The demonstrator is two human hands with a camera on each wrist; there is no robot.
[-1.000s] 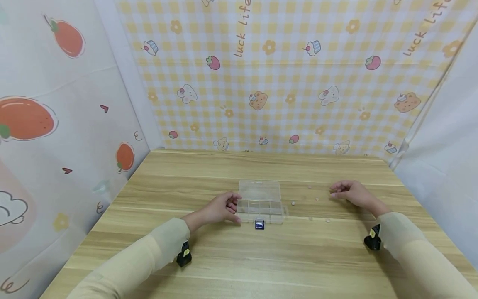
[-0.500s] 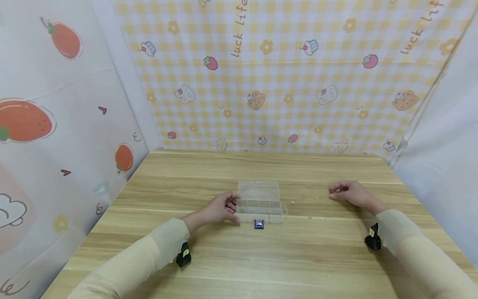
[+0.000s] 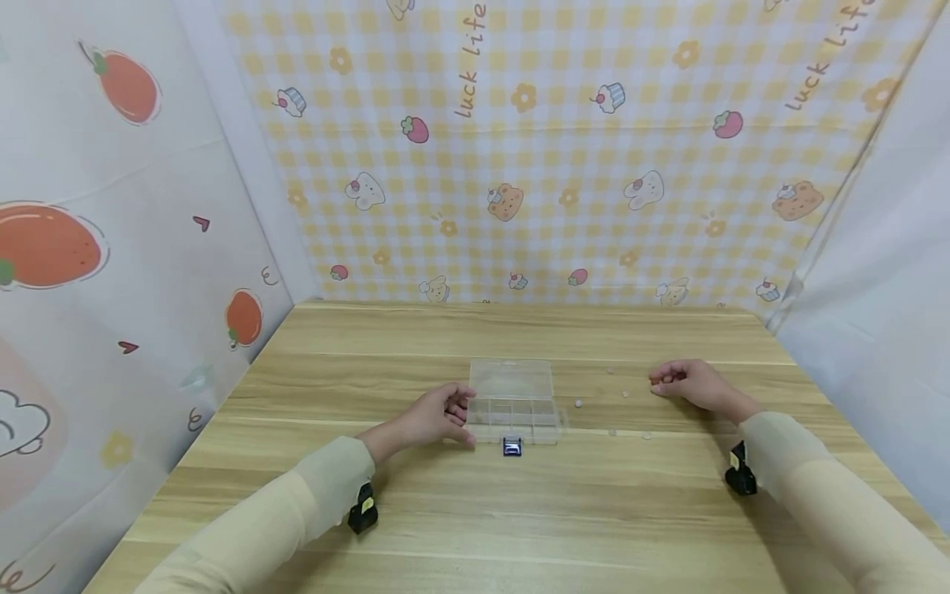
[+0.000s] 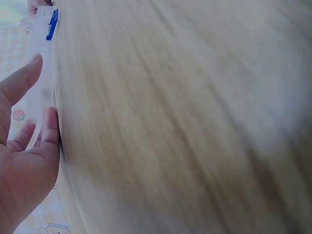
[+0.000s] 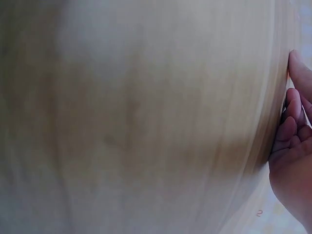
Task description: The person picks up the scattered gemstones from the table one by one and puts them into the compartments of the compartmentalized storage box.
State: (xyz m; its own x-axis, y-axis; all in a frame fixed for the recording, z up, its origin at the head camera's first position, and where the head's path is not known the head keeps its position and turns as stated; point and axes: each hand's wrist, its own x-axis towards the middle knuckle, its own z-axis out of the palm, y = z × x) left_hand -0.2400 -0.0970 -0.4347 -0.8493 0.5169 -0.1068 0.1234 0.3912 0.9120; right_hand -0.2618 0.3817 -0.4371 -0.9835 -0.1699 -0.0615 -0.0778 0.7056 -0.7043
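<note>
A clear plastic compartment box point(image 3: 512, 419) lies on the table with its lid point(image 3: 510, 379) folded back. A blue latch point(image 3: 512, 446) hangs at its front side, also seen in the left wrist view. My left hand point(image 3: 434, 417) holds the box's left end, thumb at the front corner and index finger near the hinge. My right hand point(image 3: 698, 386) rests low on the table to the right, fingers bent and fingertips near the wood. Whether something tiny is between those fingertips is hidden. Between box and right hand lie several tiny pale pieces, including a whitish one point(image 3: 579, 403).
The wooden table point(image 3: 475, 511) stretches all around the box. A yellow checked cloth point(image 3: 460, 165) hangs behind its back edge, with a white cloth point(image 3: 134, 247) on the left. A black device point(image 3: 362, 510) is strapped at each wrist.
The whole scene shifts slightly left and down as the head camera turns. My right fingertips draw slightly closer together; the left hand and the box stay in place.
</note>
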